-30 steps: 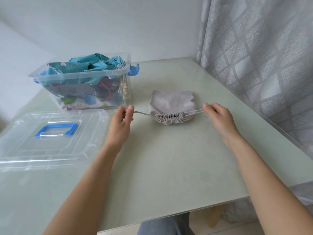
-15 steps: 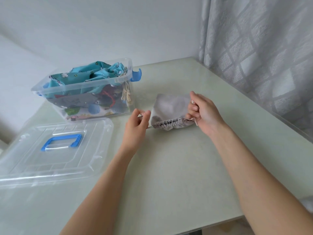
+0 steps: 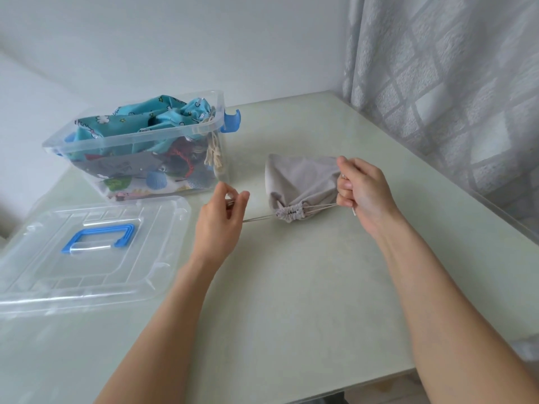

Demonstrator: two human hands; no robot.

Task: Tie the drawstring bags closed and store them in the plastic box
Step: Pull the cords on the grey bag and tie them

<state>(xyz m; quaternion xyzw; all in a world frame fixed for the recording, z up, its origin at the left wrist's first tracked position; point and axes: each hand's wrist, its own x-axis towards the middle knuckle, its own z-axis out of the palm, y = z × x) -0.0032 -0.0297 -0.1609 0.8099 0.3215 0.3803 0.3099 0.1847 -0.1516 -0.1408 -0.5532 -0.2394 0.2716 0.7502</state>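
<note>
A small grey drawstring bag lies on the pale green table, its mouth gathered tight. My left hand pinches the left drawstring, which runs taut from the bag's mouth. My right hand grips the right drawstring in curled fingers, just right of the bag. The clear plastic box stands at the back left, without its lid, holding several patterned bags with a turquoise one on top.
The box's clear lid with a blue handle lies flat on the table at the left, close to my left forearm. A grey patterned curtain hangs along the table's right edge. A white wall stands behind.
The bag's mouth has drawn from a wide gathered band to a tight bunch. My right hand has curled around its cord beside the bag; my left hand still pulls its cord leftward.
</note>
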